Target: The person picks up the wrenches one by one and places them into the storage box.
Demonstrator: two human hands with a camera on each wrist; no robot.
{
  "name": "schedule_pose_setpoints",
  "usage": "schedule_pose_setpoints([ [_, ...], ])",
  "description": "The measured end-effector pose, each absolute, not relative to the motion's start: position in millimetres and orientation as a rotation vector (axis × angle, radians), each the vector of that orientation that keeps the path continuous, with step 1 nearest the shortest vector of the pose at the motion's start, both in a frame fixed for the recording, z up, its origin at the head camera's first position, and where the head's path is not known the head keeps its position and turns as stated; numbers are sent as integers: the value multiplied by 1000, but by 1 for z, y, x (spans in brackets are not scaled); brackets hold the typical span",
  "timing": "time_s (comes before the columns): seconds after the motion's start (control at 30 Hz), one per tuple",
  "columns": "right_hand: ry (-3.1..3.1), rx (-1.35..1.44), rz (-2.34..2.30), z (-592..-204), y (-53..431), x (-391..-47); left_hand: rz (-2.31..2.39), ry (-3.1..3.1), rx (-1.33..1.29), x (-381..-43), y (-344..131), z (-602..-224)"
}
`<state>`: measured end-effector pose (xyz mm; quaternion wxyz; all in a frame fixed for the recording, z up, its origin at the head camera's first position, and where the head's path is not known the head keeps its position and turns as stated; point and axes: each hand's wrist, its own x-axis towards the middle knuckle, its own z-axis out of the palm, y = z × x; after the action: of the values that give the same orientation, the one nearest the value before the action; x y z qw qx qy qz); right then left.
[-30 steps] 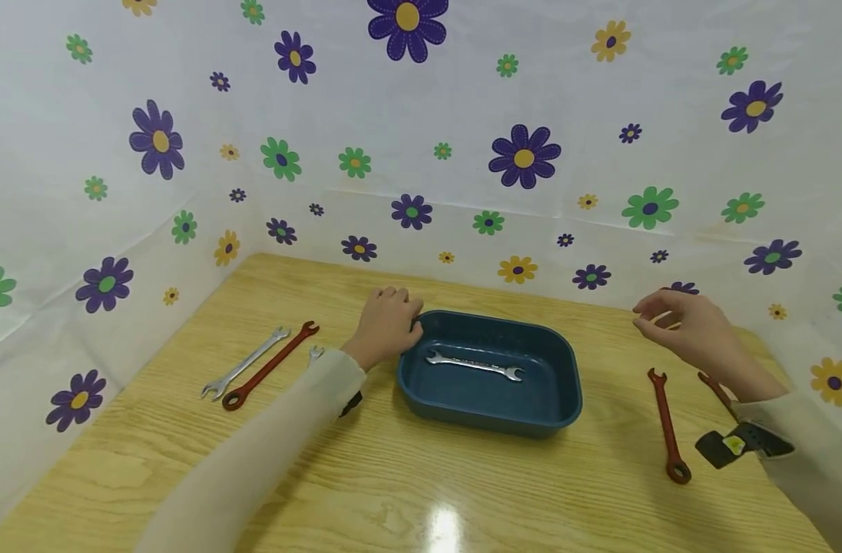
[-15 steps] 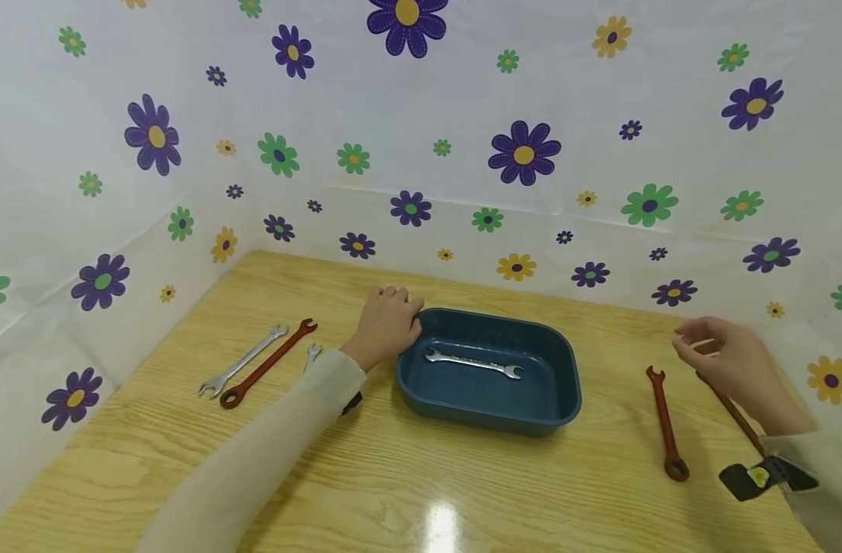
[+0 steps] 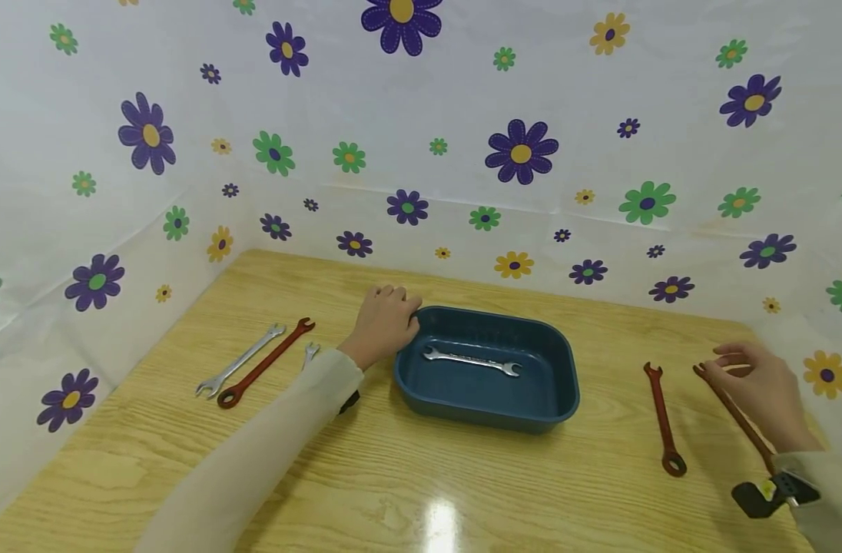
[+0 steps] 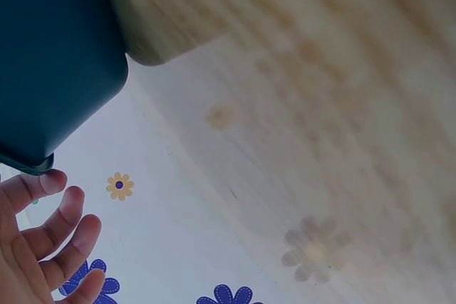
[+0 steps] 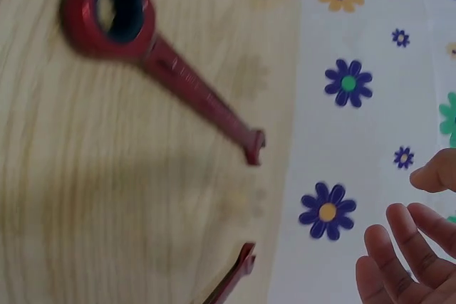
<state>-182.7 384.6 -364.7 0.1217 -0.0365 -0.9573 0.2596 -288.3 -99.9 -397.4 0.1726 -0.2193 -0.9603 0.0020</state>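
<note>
A dark blue plastic bin (image 3: 490,421) stands mid-table with a silver open-end wrench (image 3: 472,361) lying in it. My left hand (image 3: 382,326) pinches the bin's left rim near its back corner; the left wrist view shows one fingertip (image 4: 51,181) against the lip, the other fingers loose outside. At the right, my right hand (image 3: 760,392) hovers above a red wrench (image 3: 739,422), thumb and fingers apart, holding nothing. Left of that lies another red combination wrench (image 3: 661,418), its ring end towards me. In the right wrist view the fingers (image 5: 406,247) touch neither wrench.
On the left of the table lie a silver wrench (image 3: 241,361), a red combination wrench (image 3: 267,362) and a smaller silver wrench (image 3: 310,354), partly covered by my left sleeve. A flower-printed white sheet (image 3: 393,138) hangs behind the wooden table (image 3: 366,491).
My right hand has moved right and down, towards the far-right red wrench. My left hand stays on the bin's rim, and the bin keeps its place. The view has shifted slightly.
</note>
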Motion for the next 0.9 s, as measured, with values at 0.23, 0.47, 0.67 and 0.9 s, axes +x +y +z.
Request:
schedule_pose_setpoints([
  [0.23,-2733,-263,640,-442,465,-217,5,-2698,-633,-289,-101,-398],
  [0.47,-2759,-285,625,-458,480,-216,0,-2690,-633,-288,-102,-398],
  [0.67,-2827,-310,636,-422,445,-191,-8,-2709,-630,-289,-101,-398],
  [0.9,-2879,-358,656,-405,428,-177,-17,-2743,-622,-288,-100,-398],
])
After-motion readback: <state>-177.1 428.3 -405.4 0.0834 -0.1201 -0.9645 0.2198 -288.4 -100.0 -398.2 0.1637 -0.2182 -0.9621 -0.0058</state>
